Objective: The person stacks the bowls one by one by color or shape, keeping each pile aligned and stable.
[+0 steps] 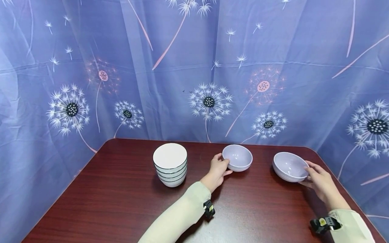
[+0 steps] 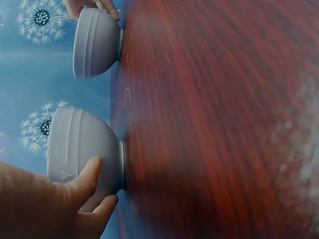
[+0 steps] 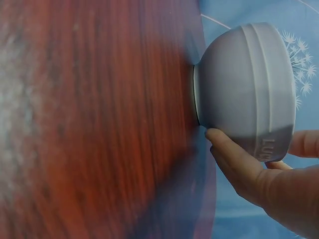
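Two lavender bowls sit upright on the table, side by side with a gap between them. My left hand [image 1: 216,171] grips the left bowl [image 1: 238,162] at its near left side, thumb over the rim and fingers against the outer wall. In the left wrist view, that bowl [image 2: 92,144] has its foot down at the tabletop. My right hand [image 1: 321,185] holds the right bowl [image 1: 287,165] by its right side, thumb at the rim and fingers low on the wall. Raised lettering shows on this bowl [image 3: 244,89] beside the fingers in the right wrist view.
A stack of several white bowls [image 1: 171,184] with dark rims stands left of my left hand. The dark red wooden table [image 1: 106,189] ends at a blue dandelion-print curtain [image 1: 173,101] at the back and sides.
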`<state>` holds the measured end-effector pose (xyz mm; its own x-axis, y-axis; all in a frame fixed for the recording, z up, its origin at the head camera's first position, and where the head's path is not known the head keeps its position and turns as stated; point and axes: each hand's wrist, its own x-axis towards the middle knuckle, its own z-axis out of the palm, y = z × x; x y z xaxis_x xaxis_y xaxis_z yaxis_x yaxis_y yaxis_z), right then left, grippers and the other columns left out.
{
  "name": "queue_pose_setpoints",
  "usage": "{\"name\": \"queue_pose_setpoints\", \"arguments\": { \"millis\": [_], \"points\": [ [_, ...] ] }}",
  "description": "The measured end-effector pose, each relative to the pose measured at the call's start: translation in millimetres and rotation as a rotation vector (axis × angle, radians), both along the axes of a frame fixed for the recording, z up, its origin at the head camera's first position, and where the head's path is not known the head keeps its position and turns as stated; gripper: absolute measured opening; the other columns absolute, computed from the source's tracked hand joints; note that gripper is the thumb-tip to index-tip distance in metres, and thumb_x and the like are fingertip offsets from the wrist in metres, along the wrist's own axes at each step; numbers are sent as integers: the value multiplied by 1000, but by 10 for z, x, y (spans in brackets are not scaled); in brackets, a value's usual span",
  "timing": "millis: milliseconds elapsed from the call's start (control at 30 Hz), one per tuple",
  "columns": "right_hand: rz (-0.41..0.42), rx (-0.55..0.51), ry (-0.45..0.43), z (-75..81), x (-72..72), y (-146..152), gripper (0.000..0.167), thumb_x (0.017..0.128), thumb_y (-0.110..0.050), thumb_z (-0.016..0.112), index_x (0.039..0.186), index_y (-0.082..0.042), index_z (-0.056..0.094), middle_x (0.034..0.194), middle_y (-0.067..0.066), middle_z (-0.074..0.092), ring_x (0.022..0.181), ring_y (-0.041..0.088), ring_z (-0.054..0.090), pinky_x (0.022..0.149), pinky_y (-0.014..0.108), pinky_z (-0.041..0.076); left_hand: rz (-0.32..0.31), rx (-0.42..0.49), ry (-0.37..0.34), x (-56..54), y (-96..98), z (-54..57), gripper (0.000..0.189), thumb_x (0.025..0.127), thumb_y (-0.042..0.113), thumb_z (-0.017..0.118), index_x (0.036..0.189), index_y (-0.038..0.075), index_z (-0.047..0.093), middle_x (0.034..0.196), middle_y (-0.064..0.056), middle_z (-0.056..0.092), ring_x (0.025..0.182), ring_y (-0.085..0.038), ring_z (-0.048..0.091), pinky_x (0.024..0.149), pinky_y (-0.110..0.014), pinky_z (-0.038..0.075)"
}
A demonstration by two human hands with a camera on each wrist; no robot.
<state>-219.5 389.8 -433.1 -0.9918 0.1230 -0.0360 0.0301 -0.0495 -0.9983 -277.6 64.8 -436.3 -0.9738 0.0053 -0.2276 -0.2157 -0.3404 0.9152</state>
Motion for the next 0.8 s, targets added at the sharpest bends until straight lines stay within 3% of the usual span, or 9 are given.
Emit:
{"name": "queue_pose_setpoints", "arguments": {
  "millis": [133,300,533,800],
  "points": [
    [44,-80,-3,-11,-6,18,21,101,-14,45,97,-32,56,88,-17,59,76,6,64,65,30,59,-2,23,-11,-8,3,-3,56,88,-7,49,142,-5,34,141,-36,31,122,-43,48,80,-53,55],
    [50,-88,-40,-18,-25,27,21,102,-15,39,99,-30,53,88,-19,56,78,5,63,67,32,59,-3,49,-23,-24,4,-7,57,89,-6,48,143,-6,32,145,-36,25,127,-43,43,80,-54,55],
    [76,-124,-54,-17,-31,30,34,103,-15,33,92,-35,58,87,-16,58,77,7,63,66,33,59,-4,112,-57,-18,-4,-14,56,90,-3,48,143,-6,31,143,-31,33,125,-44,44,84,-57,52],
    [91,-156,-47,-27,-37,45,35,103,-15,33,92,-34,60,88,-15,60,78,7,64,66,33,59,-27,152,-26,-28,-27,-30,57,89,-5,47,142,-10,29,139,-33,35,120,-45,47,85,-59,50]
  ]
}}
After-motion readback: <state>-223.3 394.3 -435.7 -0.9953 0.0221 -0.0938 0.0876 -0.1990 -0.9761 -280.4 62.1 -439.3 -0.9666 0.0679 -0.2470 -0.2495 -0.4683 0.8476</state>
